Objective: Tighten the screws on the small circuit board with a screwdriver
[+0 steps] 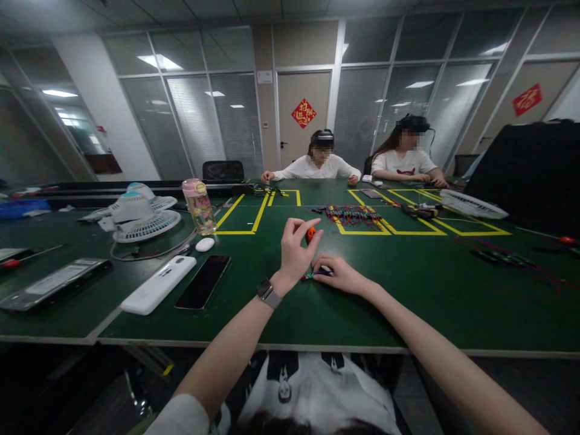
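My left hand (296,249), with a watch (269,292) on its wrist, is raised just above the green table (272,329). Its fingers are closed around a screwdriver with an orange and black handle (310,234); the shaft is hidden behind the hand. Below it, my right hand (342,275) rests on the table, its fingertips pinching a small circuit board with thin wires (309,276). Much of that board is covered by my fingers. Farther back lies a pile of wired circuit boards (356,217), red and blue wires tangled together.
Left of my hands lie a black phone (203,283), a white power bank (159,285) and a white earphone case (205,244). Behind them stand a pink-lidded bottle (199,208) and white fans (145,223). More wired boards (507,257) lie right. Two people sit across the table.
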`<state>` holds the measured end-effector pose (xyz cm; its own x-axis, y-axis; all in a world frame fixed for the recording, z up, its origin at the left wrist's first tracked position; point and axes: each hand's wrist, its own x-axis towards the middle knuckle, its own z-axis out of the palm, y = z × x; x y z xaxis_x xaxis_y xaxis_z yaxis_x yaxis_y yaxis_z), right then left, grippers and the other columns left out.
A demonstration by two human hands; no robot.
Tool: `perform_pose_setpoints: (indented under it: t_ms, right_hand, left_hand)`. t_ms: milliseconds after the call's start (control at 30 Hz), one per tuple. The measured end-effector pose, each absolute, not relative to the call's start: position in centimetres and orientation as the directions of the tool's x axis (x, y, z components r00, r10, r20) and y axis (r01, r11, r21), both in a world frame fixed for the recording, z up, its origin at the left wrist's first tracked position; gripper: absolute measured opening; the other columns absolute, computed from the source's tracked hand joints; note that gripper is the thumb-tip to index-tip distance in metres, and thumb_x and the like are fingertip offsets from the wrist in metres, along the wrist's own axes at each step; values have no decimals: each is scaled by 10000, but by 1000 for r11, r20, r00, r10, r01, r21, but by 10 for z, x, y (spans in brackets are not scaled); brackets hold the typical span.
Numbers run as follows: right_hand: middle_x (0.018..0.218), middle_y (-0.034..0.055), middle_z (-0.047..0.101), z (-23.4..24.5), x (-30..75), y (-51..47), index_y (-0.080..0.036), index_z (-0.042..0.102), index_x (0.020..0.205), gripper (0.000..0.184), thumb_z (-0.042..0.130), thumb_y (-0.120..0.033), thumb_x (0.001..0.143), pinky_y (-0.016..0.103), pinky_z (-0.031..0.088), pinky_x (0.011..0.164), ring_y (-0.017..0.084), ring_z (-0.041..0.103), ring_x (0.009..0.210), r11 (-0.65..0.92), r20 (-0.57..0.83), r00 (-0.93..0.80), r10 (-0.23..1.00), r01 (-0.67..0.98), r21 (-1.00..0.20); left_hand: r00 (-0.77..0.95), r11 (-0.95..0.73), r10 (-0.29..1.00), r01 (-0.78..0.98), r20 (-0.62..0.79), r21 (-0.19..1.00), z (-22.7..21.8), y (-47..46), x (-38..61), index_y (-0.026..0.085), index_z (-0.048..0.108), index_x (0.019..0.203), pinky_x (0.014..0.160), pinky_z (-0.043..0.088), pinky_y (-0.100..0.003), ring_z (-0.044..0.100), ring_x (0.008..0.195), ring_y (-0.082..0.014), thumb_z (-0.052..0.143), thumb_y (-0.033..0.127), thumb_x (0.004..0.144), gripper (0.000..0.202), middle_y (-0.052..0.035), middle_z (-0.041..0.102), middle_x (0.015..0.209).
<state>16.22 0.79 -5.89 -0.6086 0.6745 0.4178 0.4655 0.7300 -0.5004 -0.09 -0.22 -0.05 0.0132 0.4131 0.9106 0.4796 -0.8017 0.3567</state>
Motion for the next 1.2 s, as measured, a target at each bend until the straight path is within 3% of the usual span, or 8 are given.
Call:
perform_pose_setpoints:
  t_ms: [200,400,567,833,1200]
  right_hand:
    - [882,55,632,-59,162,8,-169,638,813,63,640,-232,820,305,477,766,177,590,809,727,416,-607,677,464,-507]
    - [885,54,629,-61,163,9,-170,636,813,63,637,-232,822,306,475,776,177,588,813,729,414,-612,674,463,-503]
    - [886,52,629,-62,163,10,-173,634,813,61,644,-233,815,309,474,774,179,585,818,733,421,-610,671,464,-497]
    - [885,55,630,-59,162,8,-173,633,811,62,641,-234,817,307,476,772,180,589,813,725,412,-606,680,471,-503]
    - [889,53,633,-60,163,9,-174,633,814,57,643,-231,815,297,465,768,184,594,828,729,419,-606,676,467,-500]
  left_hand:
    - [84,-833,446,404,891,379,0,-2,-3,177,565,1211,868,450,-289,550,976,-159,353,198,960,329,-77,570,1043]
    - [64,-819,431,445,900,361,-1,0,-1,188,585,1179,819,453,-286,553,894,-155,422,195,938,291,-56,593,945]
    - [40,-795,432,489,901,360,0,-1,-1,210,650,1069,763,453,-267,523,801,-139,561,278,886,215,-25,520,844]
    - [107,-827,461,412,881,383,0,-2,-3,200,571,1210,858,453,-296,548,955,-157,359,205,963,326,-70,576,1017]
    - [66,-806,437,473,897,357,0,1,0,180,600,1136,808,451,-280,547,864,-153,496,199,909,250,-48,575,913]
